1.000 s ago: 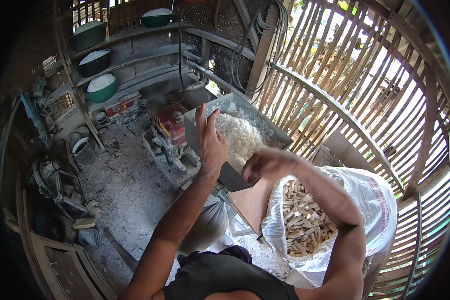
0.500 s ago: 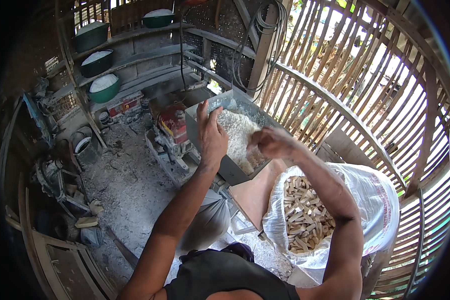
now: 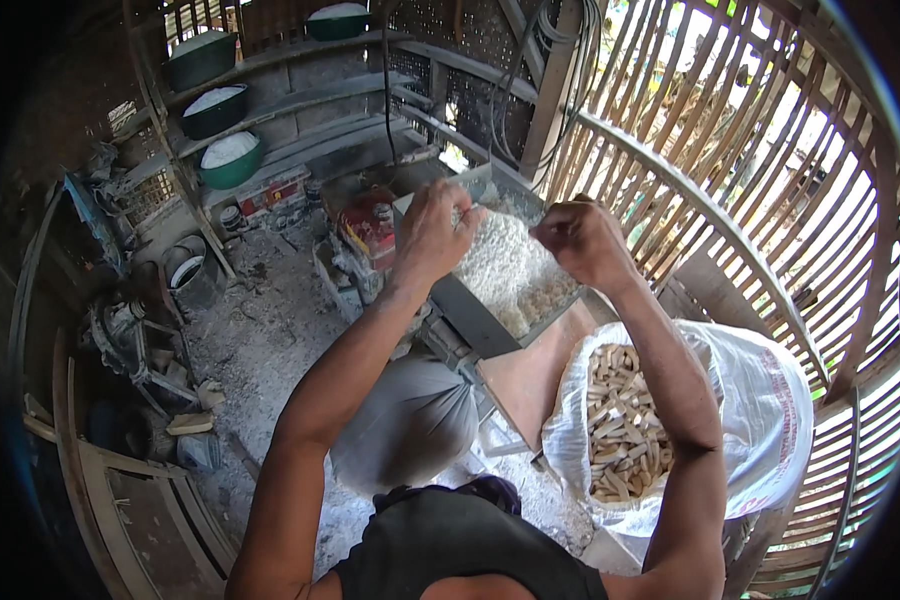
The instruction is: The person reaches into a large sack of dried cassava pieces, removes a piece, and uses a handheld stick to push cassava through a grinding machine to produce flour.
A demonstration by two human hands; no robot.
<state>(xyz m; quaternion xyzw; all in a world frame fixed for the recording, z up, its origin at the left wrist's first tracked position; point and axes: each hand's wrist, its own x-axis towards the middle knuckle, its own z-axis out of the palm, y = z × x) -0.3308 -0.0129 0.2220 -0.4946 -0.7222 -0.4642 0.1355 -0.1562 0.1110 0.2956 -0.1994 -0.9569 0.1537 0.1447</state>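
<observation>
A grey metal hopper (image 3: 490, 335) stands ahead of me, heaped with white, crumbly meal (image 3: 505, 260) that turns coarser and yellower toward its near right corner. Over the hopper's left side is my left hand (image 3: 435, 235), its fingers curled in and slightly blurred. My right hand (image 3: 588, 245) is bent into a pinch above the right side, knuckles up. Whatever either hand may hold is too small or hidden to make out. Below my right forearm, pale cut sticks or chunks (image 3: 625, 425) fill an open white woven sack (image 3: 750, 400).
A tan board (image 3: 535, 375) slopes between hopper and sack. Beneath the hopper hangs a full grey cloth bag (image 3: 405, 425). A red machine part (image 3: 370, 230) sits to its left. Green basins of white powder (image 3: 232, 170) rest on back shelves. A slatted wall (image 3: 710, 190) closes the right side.
My left hand has gone from outstretched fingers on the hopper's rim to curled fingers. My right hand has lifted off the meal toward the right rim. The view has shifted slightly.
</observation>
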